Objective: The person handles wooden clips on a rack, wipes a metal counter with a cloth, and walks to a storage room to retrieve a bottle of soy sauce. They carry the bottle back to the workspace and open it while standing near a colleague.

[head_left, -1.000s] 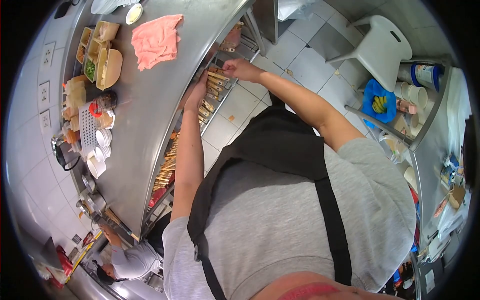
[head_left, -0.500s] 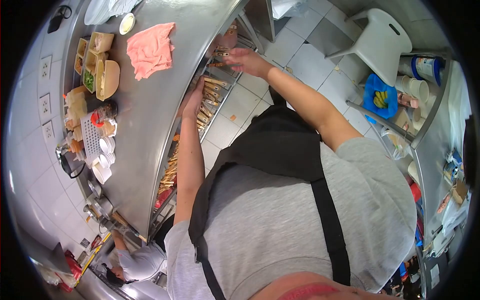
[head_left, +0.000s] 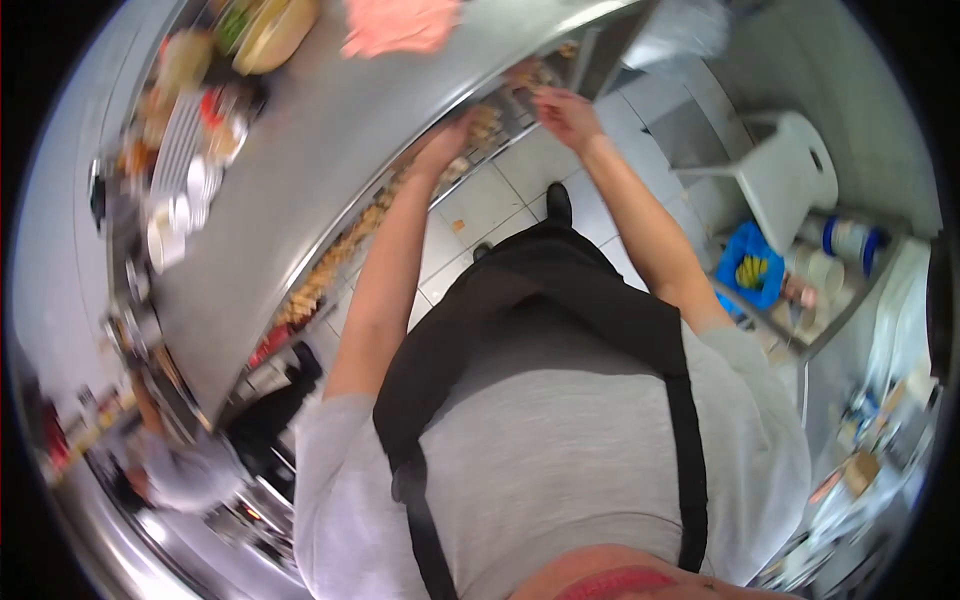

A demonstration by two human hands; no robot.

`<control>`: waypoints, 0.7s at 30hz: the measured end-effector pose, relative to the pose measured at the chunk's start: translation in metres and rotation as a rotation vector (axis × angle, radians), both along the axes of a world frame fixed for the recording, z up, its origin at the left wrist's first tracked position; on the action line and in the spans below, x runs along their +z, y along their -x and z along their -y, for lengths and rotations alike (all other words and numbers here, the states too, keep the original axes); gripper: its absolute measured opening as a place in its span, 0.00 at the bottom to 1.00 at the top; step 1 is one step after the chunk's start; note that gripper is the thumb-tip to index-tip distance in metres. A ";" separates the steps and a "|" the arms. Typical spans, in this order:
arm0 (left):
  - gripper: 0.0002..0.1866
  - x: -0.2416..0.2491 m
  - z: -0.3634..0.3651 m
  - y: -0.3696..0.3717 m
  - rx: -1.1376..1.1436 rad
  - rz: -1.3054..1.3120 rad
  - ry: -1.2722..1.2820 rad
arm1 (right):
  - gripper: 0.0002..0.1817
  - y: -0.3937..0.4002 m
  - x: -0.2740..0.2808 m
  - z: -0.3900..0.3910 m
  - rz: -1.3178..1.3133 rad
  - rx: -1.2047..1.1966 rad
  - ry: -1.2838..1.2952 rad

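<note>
Under the near edge of the long grey steel worktop (head_left: 270, 150), I've got both hands over a low metal rack holding small tan wooden sticks (head_left: 485, 122). Change over the last second: the right hand (head_left: 567, 115) has moved off toward the rack's far end, so the hands are now apart, where they were nearly together over one group. The view has swung too; the pink cloth (head_left: 400, 22) on the worktop is now cut off by the top of frame. Left hand (head_left: 445, 145) is right beside the near group of sticks, partly tucked below the worktop edge; fingers blurred, so I can't tell if it's gripping or just resting. Right hand has its fingers drawn in, next to more pieces at the far end; can't confirm a pinch or anything held. My read: work is now split over two spots on the rack, left at one group, right at the other. More tan pieces (head_left: 310, 290) run in a long row down the rack toward the co-worker (head_left: 190, 475). White plastic chair (head_left: 780, 180) stands well apart, off to the right.
</note>
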State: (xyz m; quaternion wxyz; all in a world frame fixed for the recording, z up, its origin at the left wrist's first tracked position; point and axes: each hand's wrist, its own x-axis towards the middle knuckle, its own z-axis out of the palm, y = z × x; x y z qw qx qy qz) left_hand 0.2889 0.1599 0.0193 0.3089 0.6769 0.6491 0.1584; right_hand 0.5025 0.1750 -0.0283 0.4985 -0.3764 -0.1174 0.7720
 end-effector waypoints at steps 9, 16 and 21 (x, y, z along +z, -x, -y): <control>0.26 -0.114 0.103 0.202 -0.148 -1.158 -0.427 | 0.06 -0.041 -0.043 0.137 0.022 0.044 0.338; 0.28 -0.023 0.220 0.386 0.274 -0.523 0.138 | 0.12 0.073 -0.031 0.198 0.191 0.493 0.320; 0.29 -0.003 0.245 0.399 0.281 -0.375 0.200 | 0.11 0.200 -0.001 0.186 0.186 0.900 0.128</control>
